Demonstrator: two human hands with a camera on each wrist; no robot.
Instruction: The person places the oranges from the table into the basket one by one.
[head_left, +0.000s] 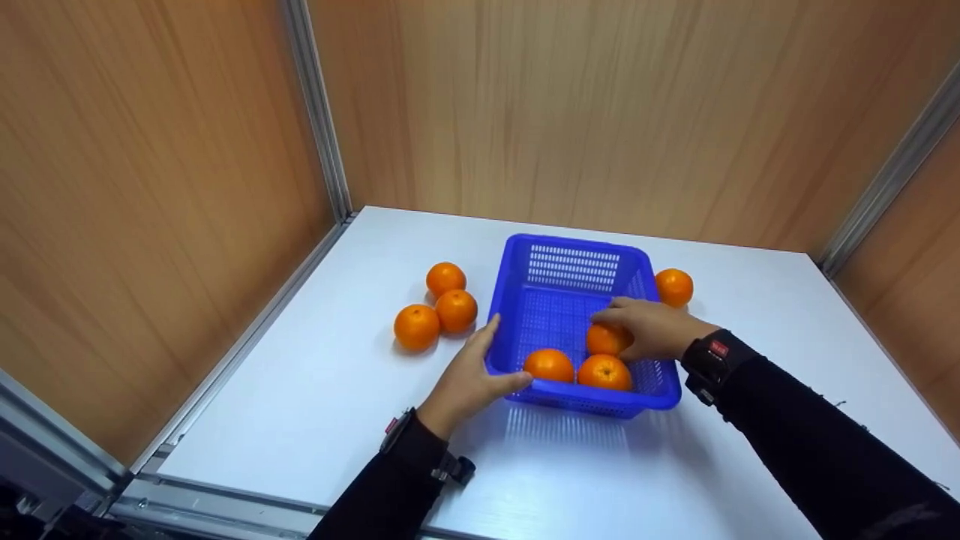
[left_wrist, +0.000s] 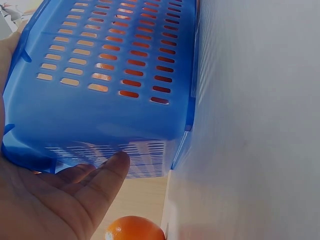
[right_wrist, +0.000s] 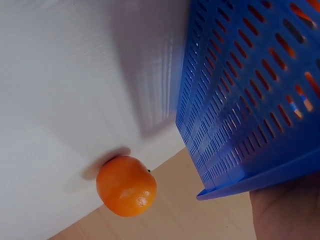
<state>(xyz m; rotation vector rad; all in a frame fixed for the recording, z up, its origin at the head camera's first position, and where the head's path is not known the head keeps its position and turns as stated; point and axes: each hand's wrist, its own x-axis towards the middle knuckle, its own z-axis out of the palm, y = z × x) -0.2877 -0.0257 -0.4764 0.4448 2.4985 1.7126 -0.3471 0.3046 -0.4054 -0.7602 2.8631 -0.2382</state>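
Note:
A blue slotted plastic basket [head_left: 585, 397] stands on the white table. My left hand [head_left: 469, 375] grips its near left corner, thumb over the front rim and fingers along the outer side. The left wrist view shows those fingers [left_wrist: 102, 187] against the basket wall. Inside the basket, my right hand [head_left: 656, 328] holds an orange [head_left: 604, 341] near the right wall, fingers over its far side and thumb at its near side. Two more oranges, one on the left [head_left: 549, 364] and one on the right [head_left: 604, 372], lie along the front wall.
Left of the basket, three oranges [head_left: 417, 327] sit close together on the table [head_left: 300, 390]. A single orange [head_left: 674, 287] lies just outside the right wall. Wood-grain panels [head_left: 562, 112] with metal frame posts [head_left: 319, 105] enclose the back and sides.

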